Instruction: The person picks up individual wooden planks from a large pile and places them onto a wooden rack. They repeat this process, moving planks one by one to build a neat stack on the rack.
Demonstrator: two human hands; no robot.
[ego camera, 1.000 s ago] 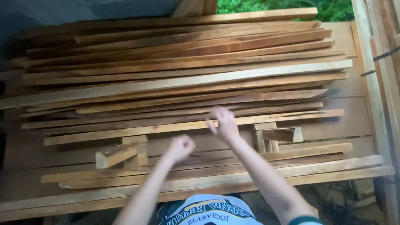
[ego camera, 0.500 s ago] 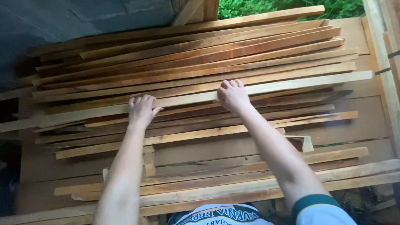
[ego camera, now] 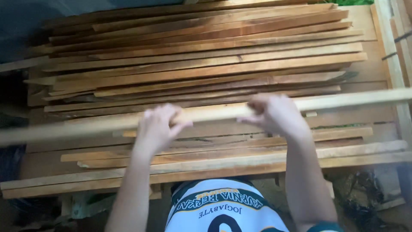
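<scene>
A long pale wooden plank runs across the whole view, lifted above a heap of similar planks. My left hand grips it left of the middle. My right hand grips it right of the middle. The plank tilts slightly, with its right end higher. Both its ends run out of the frame and are blurred.
A stack of brown wooden planks lies on a wooden platform behind the lifted one. More long planks lie along the near edge. A wooden frame rail stands at the right. Dark ground shows at the left.
Both hands went from resting on the stack to closing around one pale plank, which has come up off the pile and toward me.
</scene>
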